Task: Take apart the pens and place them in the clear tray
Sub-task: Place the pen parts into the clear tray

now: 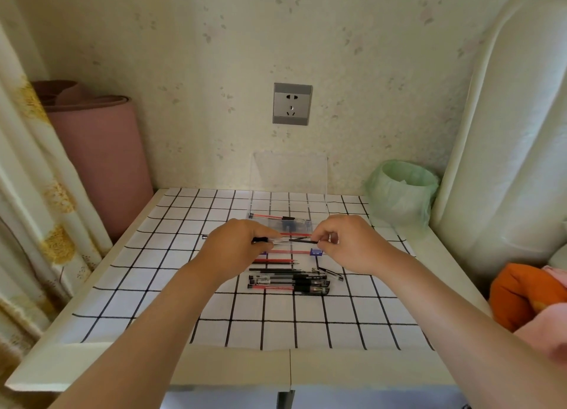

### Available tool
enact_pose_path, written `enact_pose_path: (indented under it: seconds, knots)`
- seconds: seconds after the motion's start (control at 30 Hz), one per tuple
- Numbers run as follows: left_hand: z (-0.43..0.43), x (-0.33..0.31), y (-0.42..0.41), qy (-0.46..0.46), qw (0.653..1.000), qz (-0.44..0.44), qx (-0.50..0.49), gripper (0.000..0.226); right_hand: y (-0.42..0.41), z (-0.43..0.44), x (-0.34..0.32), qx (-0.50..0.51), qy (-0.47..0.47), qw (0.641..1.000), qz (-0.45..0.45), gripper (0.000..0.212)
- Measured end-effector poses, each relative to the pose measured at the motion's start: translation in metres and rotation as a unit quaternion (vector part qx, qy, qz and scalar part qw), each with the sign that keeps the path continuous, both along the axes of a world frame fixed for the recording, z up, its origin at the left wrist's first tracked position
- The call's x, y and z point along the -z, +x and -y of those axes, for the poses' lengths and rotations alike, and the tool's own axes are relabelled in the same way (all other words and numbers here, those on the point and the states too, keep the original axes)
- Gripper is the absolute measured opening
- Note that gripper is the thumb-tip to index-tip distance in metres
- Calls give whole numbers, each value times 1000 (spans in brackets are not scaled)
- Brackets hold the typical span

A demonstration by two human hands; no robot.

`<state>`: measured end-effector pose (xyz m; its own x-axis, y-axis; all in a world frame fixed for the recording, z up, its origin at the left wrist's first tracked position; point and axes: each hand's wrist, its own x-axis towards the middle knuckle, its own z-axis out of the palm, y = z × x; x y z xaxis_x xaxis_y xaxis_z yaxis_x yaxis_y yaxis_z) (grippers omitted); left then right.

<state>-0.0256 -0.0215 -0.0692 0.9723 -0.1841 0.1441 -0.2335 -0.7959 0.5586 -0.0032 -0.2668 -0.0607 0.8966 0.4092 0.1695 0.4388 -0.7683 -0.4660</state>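
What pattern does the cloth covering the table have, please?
The cloth is white with a grid of thin black lines; the head view shows it best.

Grid cloth (276, 316) covers bench (233, 368). Pink rolled mat (101, 157) off far-left corner, bin (402, 190) w/ green bag at far-right corner, grey wall socket (292, 103) above far edge, orange cushion (518, 295) by right edge.
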Motion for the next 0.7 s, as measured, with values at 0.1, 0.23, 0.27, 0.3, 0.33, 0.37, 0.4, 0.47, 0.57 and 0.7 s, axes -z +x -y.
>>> enact_pose_path:
  seconds: [0.1, 0.23, 0.27, 0.3, 0.33, 0.37, 0.4, 0.47, 0.57, 0.7]
  knots:
    - [2, -1, -1, 1, 1000, 18, 0, 22, 0, 2, 0, -1, -4, 1000, 0, 17]
    - [3, 0, 1, -9, 999, 27, 17, 18, 1, 4, 1, -3, -7, 1000, -5, 17]
    - [3, 1, 2, -14, 999, 24, 21, 18, 1, 5, 1, -4, -7, 1000, -5, 18]
    - [3, 1, 2, -17, 999, 22, 25, 18, 1, 5, 1, -4, -7, 1000, -5, 18]
    - [3, 1, 2, -19, 999, 22, 26, 18, 1, 5, 2, -5, -7, 1000, -5, 18]
    - [3, 2, 2, -20, 999, 23, 27, 18, 1, 6, 2, -5, -7, 1000, -5, 18]
    - [4, 2, 2, -19, 999, 24, 26, 18, 1, 6, 2, -5, -5, 1000, -5, 18]
    - [4, 1, 2, -19, 999, 28, 20, 17, 1, 5, 3, -6, -2, 1000, -6, 18]
    - [4, 1, 3, -32, 999, 29, 7, 16, 1, 4, 4, -5, 5, 1000, -4, 18]
    - [2, 2, 6, -80, 996, 26, 5, 15, 2, 1, 4, 0, 16, 1000, -4, 18]
